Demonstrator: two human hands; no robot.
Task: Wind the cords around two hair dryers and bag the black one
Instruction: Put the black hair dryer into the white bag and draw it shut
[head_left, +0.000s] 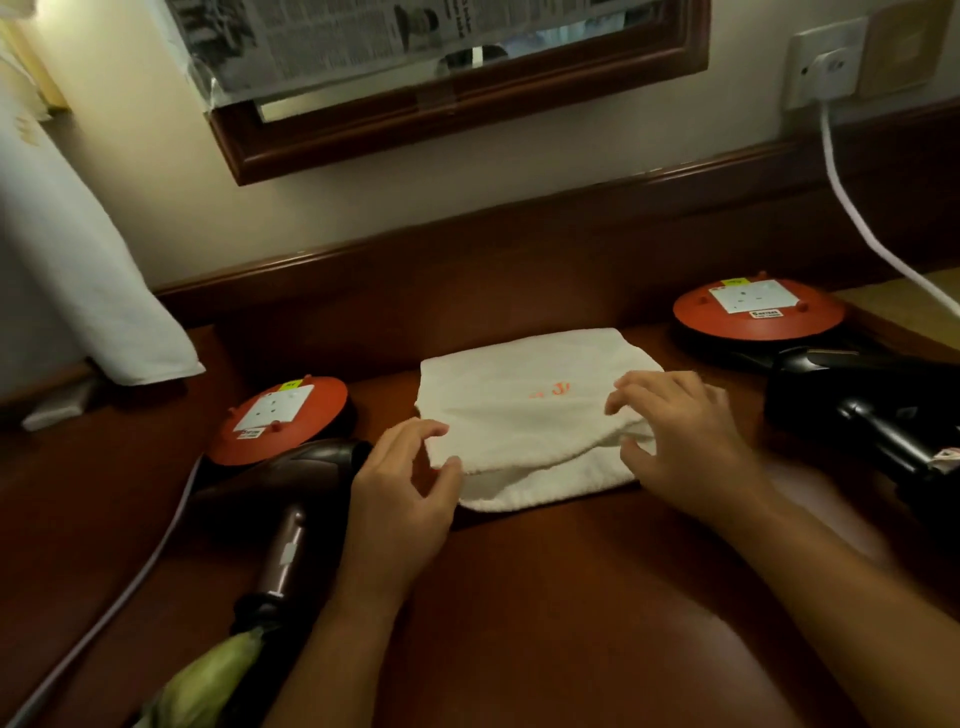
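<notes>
Your left hand (402, 480) reaches in from the near edge with fingers spread and loosely curled, thumb and forefinger touching the near-left corner of the white cloth bag (535, 415); whether they pinch it you cannot tell. Your right hand (685, 436) is blurred, palm down, fingers splayed over the bag's right end, slack rather than clenched.

Between your forearms the dark polished wooden desk (545, 597) lies bare and glossy, giving open room toward you. Left of your left wrist, the brown hair dryer (291, 499) lies with its handle pointing near and its rounded barrel far, just beside your hand; a pale cable (130, 577) runs along the desk's left side.

The bag is soft, towel-like, flat, with a curved flap edge and small orange stitching. Right of it, apart from your hand, the black hair dryer (857, 410) lies near the desk's right edge. Farther back, two orange discs (283, 418) (758, 306) flank the bag. Beyond, a raised wooden ledge meets the wall under a framed mirror (457, 104).
</notes>
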